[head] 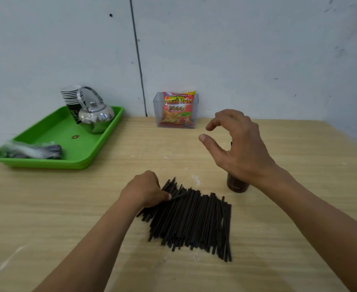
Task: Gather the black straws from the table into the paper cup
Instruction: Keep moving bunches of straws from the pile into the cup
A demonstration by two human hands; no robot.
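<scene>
Many black straws (194,220) piled; left hand (145,189) pinches one; right hand (238,144) spread, empty, over paper cup (237,184).

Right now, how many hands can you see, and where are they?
2. The left hand pinches the black straws at the pile's far-left edge. The right hand hovers empty, fingers spread, above the brown paper cup, partly hiding it.

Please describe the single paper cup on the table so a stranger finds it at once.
On the wooden table, find the pile of black straws. Just beyond its right end stands a dark brown paper cup, partly hidden by the right hand. Unlike the stacked cups on the green tray, it stands alone.
</scene>
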